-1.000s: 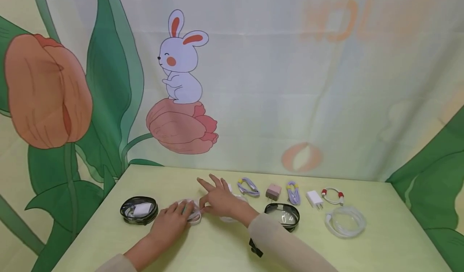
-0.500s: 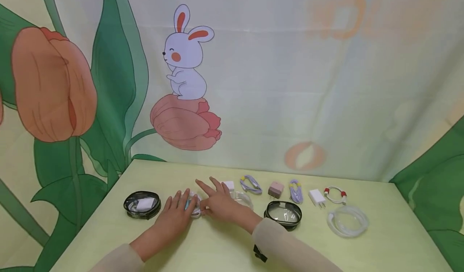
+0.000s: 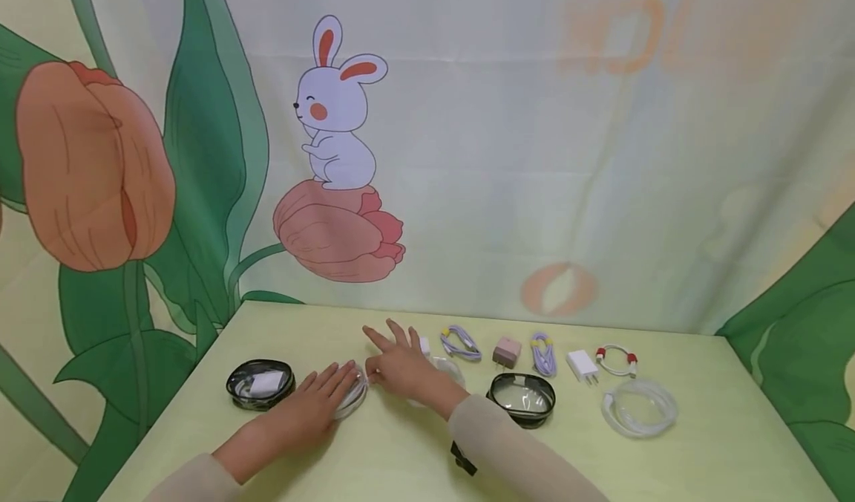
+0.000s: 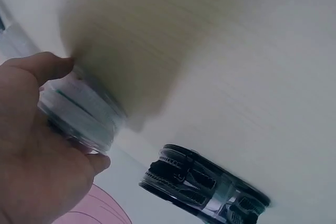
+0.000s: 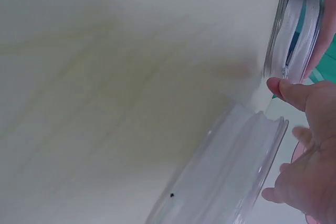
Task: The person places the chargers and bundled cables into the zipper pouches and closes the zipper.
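A clear round case with a white zipper [image 3: 352,402] lies on the table under my left hand [image 3: 303,413]. In the left wrist view, thumb and fingers grip the case [image 4: 79,111] from both sides. My right hand [image 3: 404,372] is at the case's far right edge, its other fingers spread. The right wrist view shows its thumb and forefinger pinching at the zipper pull [image 5: 285,70]. The zipper is partly parted, with something teal and dark inside. A second clear case [image 3: 449,370] stands partly hidden behind the right forearm.
Black-rimmed clear cases [image 3: 260,385] stand left and right of the hands; the left one holds a white charger. Along the back lie purple cables [image 3: 461,344], a pink charger [image 3: 507,352], a white charger [image 3: 582,366] and a red-ended cable [image 3: 616,361]. Another clear case [image 3: 657,422] is at right.
My left hand has slid a little left and nearer and now lies flatter over the case, which has turned with it. The right fingers stay at the case's edge. The head view has shifted slightly.
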Demonstrator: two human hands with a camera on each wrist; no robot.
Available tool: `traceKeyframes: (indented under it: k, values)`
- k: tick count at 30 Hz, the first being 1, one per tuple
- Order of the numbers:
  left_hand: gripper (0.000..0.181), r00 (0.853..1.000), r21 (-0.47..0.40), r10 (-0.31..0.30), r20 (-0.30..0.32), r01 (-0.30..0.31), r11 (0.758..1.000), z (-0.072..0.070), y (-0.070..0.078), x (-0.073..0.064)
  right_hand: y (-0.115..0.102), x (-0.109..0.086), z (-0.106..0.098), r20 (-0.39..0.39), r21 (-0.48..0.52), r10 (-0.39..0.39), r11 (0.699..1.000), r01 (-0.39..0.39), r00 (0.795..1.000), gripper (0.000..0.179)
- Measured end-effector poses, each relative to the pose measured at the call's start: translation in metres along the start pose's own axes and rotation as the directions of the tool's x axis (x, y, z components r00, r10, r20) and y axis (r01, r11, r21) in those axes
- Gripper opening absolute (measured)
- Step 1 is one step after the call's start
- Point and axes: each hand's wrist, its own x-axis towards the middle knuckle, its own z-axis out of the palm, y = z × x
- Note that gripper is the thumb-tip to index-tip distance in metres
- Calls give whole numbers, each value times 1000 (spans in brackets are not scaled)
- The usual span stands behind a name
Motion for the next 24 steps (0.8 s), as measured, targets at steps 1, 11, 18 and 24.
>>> traceKeyframes:
  k: [1, 11, 18, 24]
  values:
    - [68, 1000, -12, 0, 22, 0, 1000, 0, 1, 1, -1, -2, -1, 3, -6, -7, 1000, 7, 1000, 8]
    - [60, 992, 55, -110, -67, 114, 992, 9, 14, 5, -28, -14, -7, 81, -108, -45, 993, 54, 996, 22]
    - [65, 975, -30, -222, -24, 221, 975, 10, 22, 8, -34, -10, -3, 179, -120, 52, 992, -30, 982, 43]
    - [69, 956, -45, -292, 24, 293, 955, 4, 29, 11, -42, -16, -2, 158, -78, 62, 996, -50, 985, 51]
